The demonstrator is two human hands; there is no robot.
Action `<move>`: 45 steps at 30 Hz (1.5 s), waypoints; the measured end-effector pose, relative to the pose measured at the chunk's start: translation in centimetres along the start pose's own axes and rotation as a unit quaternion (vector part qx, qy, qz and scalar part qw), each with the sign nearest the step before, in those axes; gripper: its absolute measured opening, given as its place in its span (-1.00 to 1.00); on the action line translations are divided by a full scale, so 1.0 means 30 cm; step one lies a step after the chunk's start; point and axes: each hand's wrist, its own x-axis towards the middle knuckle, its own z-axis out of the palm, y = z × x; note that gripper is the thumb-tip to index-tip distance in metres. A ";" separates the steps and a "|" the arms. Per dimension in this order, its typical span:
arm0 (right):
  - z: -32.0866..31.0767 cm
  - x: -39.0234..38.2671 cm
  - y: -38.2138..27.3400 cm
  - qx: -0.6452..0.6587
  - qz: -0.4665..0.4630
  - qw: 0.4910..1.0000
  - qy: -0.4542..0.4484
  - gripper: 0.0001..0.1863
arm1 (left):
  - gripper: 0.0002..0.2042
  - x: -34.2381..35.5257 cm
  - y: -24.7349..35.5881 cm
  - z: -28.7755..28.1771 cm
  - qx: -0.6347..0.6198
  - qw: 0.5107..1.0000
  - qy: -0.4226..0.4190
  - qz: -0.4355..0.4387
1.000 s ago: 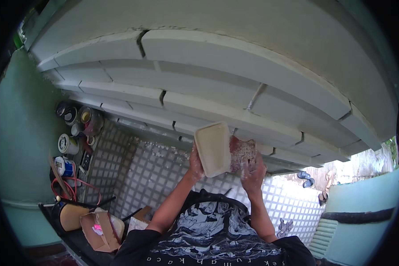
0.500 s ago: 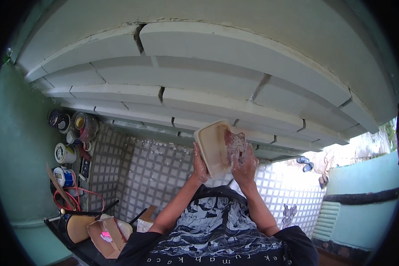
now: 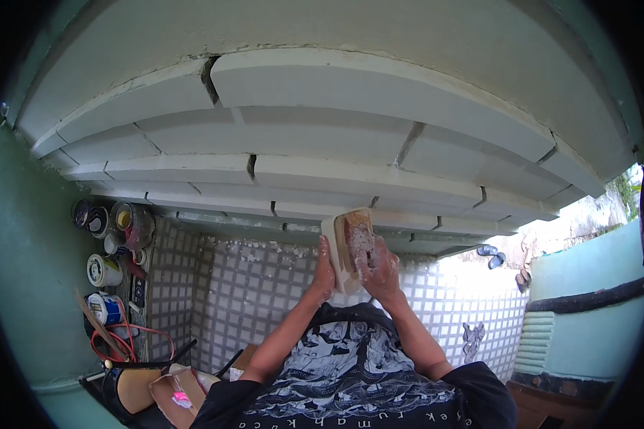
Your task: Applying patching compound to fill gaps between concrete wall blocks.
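Note:
My left hand (image 3: 322,275) grips the left side of a cream rectangular plastic container (image 3: 333,239), now tilted steeply on its side. My right hand (image 3: 381,275) is closed on a reddish flat scraper (image 3: 358,239) coated in white paste, which sits within or against the container's opening. Both hands and wrists are spattered white. Behind them run white stepped ledges (image 3: 365,179) with dark gaps along them. Where the scraper's edge meets the container is hard to make out.
Paint pots (image 3: 104,269) and a red hose (image 3: 150,334) line the left side. An open cardboard box (image 3: 168,392) is at lower left, above a tiled floor (image 3: 243,300). Sandals (image 3: 494,257) and a grey rag (image 3: 474,339) lie right. Green walls (image 3: 28,279) flank both sides.
The scraper has moved left from beside the container into its opening. The container has turned more steeply, and my right hand has come in closer to my left.

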 end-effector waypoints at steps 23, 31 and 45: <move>-0.143 -0.128 0.232 -0.045 0.170 0.984 -0.005 -0.54 | -0.33 0.115 -0.220 0.059 -0.104 0.994 0.021 -0.023; -0.141 -0.176 0.255 0.006 0.128 0.992 -0.018 -0.47 | -0.39 0.143 -0.314 0.138 -0.072 0.995 0.018 0.060; -0.293 -0.142 0.474 0.428 0.305 0.845 0.093 -0.52 | -0.38 0.113 -0.265 0.112 -0.179 0.983 0.021 0.045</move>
